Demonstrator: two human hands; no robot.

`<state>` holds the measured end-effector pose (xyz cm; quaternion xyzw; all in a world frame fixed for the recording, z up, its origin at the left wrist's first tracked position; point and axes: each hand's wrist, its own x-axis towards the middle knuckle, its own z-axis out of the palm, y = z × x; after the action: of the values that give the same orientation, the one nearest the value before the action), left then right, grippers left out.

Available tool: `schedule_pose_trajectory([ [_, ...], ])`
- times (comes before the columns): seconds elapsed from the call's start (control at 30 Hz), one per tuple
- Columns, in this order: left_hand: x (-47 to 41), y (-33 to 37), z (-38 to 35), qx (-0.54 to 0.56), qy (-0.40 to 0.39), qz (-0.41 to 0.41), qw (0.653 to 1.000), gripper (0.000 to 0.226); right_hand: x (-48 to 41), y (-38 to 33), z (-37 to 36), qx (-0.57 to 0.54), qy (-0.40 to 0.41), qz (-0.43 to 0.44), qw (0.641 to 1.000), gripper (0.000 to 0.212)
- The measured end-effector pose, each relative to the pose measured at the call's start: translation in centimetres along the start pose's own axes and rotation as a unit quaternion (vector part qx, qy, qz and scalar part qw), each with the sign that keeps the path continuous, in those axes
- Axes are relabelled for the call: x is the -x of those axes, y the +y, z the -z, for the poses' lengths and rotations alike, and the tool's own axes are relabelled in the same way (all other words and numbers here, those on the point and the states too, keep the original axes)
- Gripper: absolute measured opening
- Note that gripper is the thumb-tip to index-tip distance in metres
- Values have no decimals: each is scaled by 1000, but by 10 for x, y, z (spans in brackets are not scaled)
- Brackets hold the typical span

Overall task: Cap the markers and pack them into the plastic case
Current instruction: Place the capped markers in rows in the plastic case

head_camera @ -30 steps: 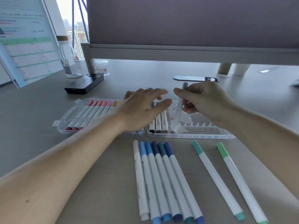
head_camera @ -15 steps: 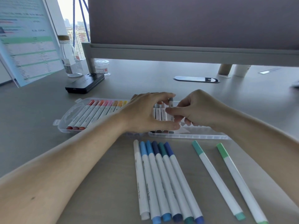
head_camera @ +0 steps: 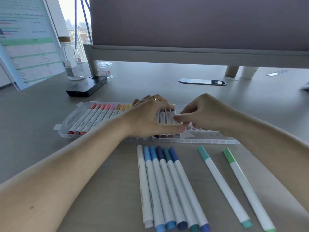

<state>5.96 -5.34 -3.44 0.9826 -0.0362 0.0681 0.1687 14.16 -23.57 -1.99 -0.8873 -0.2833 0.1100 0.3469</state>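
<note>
In the head view, we judge these markers light, stiff and smooth-barrelled, best pinched mid-barrel and pressed flat into a slot. Our left hand (head_camera: pixel 150 118) lies spread over the packed row in the plastic case (head_camera: pixel 209 140), fingers fairly straight, holding nothing. Our right hand (head_camera: pixel 205 114) curls thumb and forefinger onto the rightmost marker (head_camera: pixel 177 135) of that row. White barrels, coloured caps at both ends: six markers (head_camera: pixel 167 181) and two green markers (head_camera: pixel 222 183) lie capped on the desk (head_camera: pixel 150 77), just in front of the case
</note>
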Motion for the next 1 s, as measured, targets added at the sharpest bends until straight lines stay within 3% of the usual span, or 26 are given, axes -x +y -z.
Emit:
schedule_pose_trajectory([
  [0.33, -3, -3, -2, -7, -11, 1, 1000, 92, -1, 1, -2, 15, 4, 4, 1000, 27],
  [0.57, -4, -5, -4, -14, -10, -5, 1000, 106, 0, 0, -3, 27, 4, 4, 1000, 27],
  [0.77, -4, -6, -4, -14, -4, -13, 1000, 95, 0, 0, -3, 36, 9, 7, 999, 27],
  [0.9, -5, -7, -6, -11, -6, -12, 1000, 101, 2, 0, -3, 29, 10, 11, 999, 26],
  [1.0, -5, -6, -5, -19, -10, -12, 1000, 95, 8, -3, 2, -5, 44, 18, 999, 26],
])
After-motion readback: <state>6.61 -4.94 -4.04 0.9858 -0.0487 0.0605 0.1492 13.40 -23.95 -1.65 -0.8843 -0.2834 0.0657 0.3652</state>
